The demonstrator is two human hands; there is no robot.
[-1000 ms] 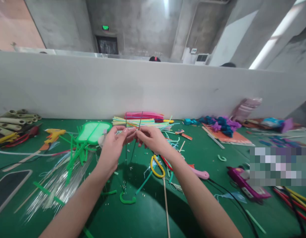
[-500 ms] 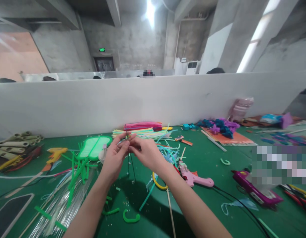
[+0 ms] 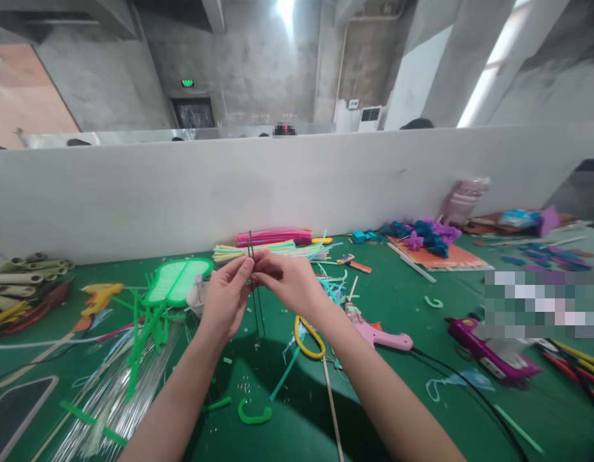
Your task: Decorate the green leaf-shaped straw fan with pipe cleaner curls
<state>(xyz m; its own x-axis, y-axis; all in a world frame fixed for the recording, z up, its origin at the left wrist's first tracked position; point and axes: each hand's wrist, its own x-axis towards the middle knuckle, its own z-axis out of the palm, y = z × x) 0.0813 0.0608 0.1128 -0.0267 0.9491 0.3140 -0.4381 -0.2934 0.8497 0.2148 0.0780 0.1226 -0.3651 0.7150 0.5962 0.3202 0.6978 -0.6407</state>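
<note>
Two thin dark wires (image 3: 259,311) stand nearly upright between my hands above the green table, with their tops showing above my fingers and their lower ends hanging free. My left hand (image 3: 224,292) pinches them between thumb and forefinger. From the other side, my right hand (image 3: 292,282) has its fingertips pressed together at the same spot, touching the wires. Just what lies inside the right pinch is hidden. Below and to the right of the wires is a yellow loop (image 3: 310,351) on a thin wooden stick.
A pink glue gun (image 3: 386,340) with a black cord lies to the right, a yellow glue gun (image 3: 102,296) to the left. A green panel (image 3: 179,282), clear sticks (image 3: 128,378) and a phone (image 3: 20,410) are on the left. A white partition (image 3: 191,192) stands behind.
The view has tilted down slightly. Both hands stay together on the wires, whose tops show more clearly above my fingers. My right fingers have shifted a little along them.
</note>
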